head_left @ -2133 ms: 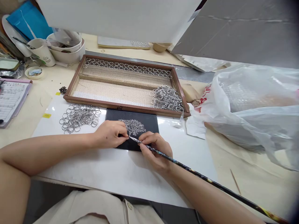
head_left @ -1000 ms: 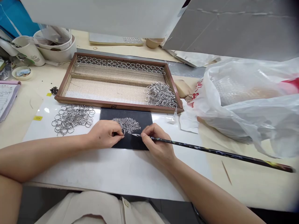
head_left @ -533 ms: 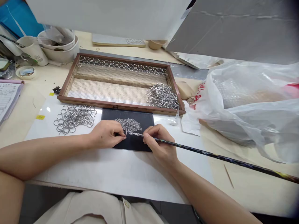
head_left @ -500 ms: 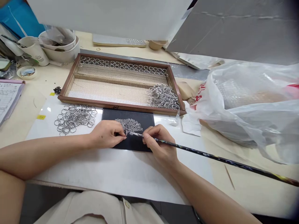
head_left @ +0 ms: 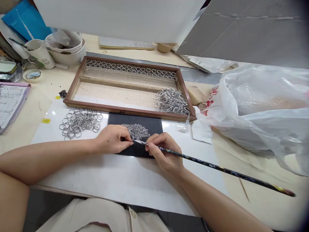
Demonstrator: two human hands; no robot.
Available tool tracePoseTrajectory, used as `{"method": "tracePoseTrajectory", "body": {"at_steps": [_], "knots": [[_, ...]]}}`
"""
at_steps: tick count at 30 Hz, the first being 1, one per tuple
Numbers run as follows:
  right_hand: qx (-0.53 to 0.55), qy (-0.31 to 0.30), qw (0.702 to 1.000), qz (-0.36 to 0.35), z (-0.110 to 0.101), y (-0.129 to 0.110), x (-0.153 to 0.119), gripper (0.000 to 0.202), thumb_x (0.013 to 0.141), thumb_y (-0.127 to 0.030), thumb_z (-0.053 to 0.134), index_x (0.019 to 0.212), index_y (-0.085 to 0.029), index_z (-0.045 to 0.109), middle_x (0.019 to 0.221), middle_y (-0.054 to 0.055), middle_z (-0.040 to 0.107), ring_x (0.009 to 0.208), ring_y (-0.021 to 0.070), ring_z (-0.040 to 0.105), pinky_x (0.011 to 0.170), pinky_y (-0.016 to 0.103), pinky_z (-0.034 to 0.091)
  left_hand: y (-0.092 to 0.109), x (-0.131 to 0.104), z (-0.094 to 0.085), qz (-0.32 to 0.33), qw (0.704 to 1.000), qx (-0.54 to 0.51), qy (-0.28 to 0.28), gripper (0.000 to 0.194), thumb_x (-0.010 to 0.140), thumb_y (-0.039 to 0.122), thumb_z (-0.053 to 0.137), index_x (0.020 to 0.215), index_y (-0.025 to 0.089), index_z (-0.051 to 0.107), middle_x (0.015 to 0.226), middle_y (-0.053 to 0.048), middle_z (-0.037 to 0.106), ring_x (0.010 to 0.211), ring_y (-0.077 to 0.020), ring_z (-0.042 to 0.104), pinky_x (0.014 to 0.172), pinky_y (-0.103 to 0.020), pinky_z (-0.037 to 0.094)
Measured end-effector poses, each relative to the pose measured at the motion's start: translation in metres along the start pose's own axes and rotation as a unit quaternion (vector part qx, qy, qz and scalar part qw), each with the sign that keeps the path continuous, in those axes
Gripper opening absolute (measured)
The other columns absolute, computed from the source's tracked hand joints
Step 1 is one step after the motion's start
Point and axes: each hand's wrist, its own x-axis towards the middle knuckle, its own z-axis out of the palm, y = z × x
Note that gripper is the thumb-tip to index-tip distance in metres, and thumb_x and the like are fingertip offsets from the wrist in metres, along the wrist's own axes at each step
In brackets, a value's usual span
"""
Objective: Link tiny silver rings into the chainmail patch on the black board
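Observation:
My left hand (head_left: 113, 138) is closed, thumb and fingertips pinching a small metal ring (head_left: 132, 138), partly covered by the fingers. In my right hand (head_left: 166, 149) is a long thin brush (head_left: 205, 163) with a dark speckled handle and a pale pointed tip. The tip is close beside the pinched ring; contact cannot be made out. Both hands are over a black mat (head_left: 135, 117), where a heap of tiny silvery pieces (head_left: 137, 131) lies just behind the fingers. A pile of larger metal rings (head_left: 82, 120) sits left of the mat on a white sheet (head_left: 116, 183).
Behind the mat stands a wooden-framed mesh tray (head_left: 130, 111), holding rows of rings (head_left: 130, 67) and a ring heap (head_left: 172, 101). A plastic bag (head_left: 260, 116) bulges at right. Cups and tubs (head_left: 69, 58) stand back left, near a clipboard (head_left: 12, 103). A thin stick (head_left: 244, 190) lies at right.
The whole view has shifted slightly, so things appear a little further right. The brush tip has come nearer the ring, and the handle's far end now shows. Both grips are unchanged.

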Motion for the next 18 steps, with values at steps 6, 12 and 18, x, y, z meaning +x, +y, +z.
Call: {"method": "tracePoseTrajectory", "body": {"at_steps": [6,12,18], "knots": [[-0.005,-0.002,1.000,-0.003,0.0002,0.0005,0.0003,0.014,0.085,-0.011,0.052,0.075,-0.021,0.049,0.063,-0.001,0.055,0.055,0.0112,0.052,0.046,0.024,0.041,-0.0006,-0.0001,0.0004,-0.001,1.000,-0.006,-0.003,0.014,0.077,0.018,0.063,0.063,0.015,0.066,0.064,-0.001,0.065,0.061,-0.0097,0.059,0.057,-0.020,0.045],[-0.005,-0.003,1.000,0.005,0.0005,0.0008,0.0000,0.014,0.085,-0.012,0.052,0.075,-0.021,0.049,0.064,-0.001,0.055,0.055,0.0110,0.051,0.046,0.024,0.040,-0.0001,-0.0003,-0.0007,-0.001,1.000,-0.008,-0.008,0.014,0.077,0.016,0.063,0.064,0.015,0.067,0.065,-0.001,0.066,0.061,-0.0099,0.059,0.057,-0.020,0.045],[-0.012,-0.007,1.000,0.005,-0.0004,0.0023,-0.0011,0.014,0.085,-0.012,0.052,0.076,-0.021,0.049,0.065,-0.001,0.055,0.056,0.0111,0.052,0.048,0.025,0.041,0.0002,-0.0001,-0.0010,0.001,1.000,-0.006,-0.007,0.013,0.076,0.015,0.063,0.064,0.014,0.067,0.064,-0.001,0.065,0.061,-0.0095,0.059,0.056,-0.020,0.044]]}}
